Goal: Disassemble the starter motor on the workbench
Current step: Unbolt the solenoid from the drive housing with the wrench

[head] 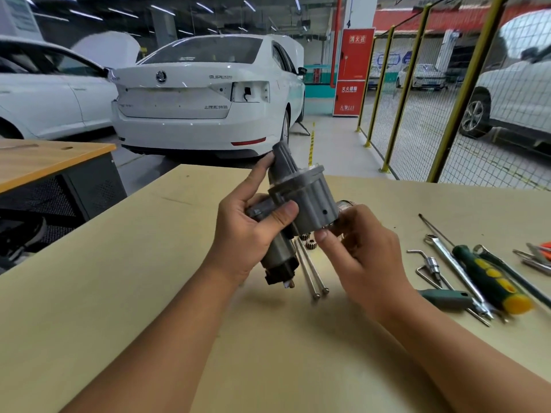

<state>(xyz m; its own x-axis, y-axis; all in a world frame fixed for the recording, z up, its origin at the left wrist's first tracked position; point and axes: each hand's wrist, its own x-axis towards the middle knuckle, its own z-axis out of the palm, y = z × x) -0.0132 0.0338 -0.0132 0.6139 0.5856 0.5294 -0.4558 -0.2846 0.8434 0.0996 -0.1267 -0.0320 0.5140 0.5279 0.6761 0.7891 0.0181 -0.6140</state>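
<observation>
I hold the grey starter motor housing point(301, 195) tilted above the workbench point(119, 293). My left hand point(247, 231) grips it around the solenoid point(278, 257), thumb across the housing and fingertips up on the nose cone. My right hand point(357, 251) pinches the lower open rim of the housing with thumb and fingers. Two long through bolts point(311, 272) lie on the bench under the motor. Small pinion gears point(308, 241) lie beside them. Behind my right hand a part of the armature point(346, 204) shows.
Tools lie at the right: a green and yellow screwdriver point(492, 278), a spanner point(456, 272), hex keys point(429, 269), a grey-handled tool point(447, 298), pliers point(536, 254). A second bench point(44, 162) stands at the left. White cars and a yellow mesh fence stand beyond.
</observation>
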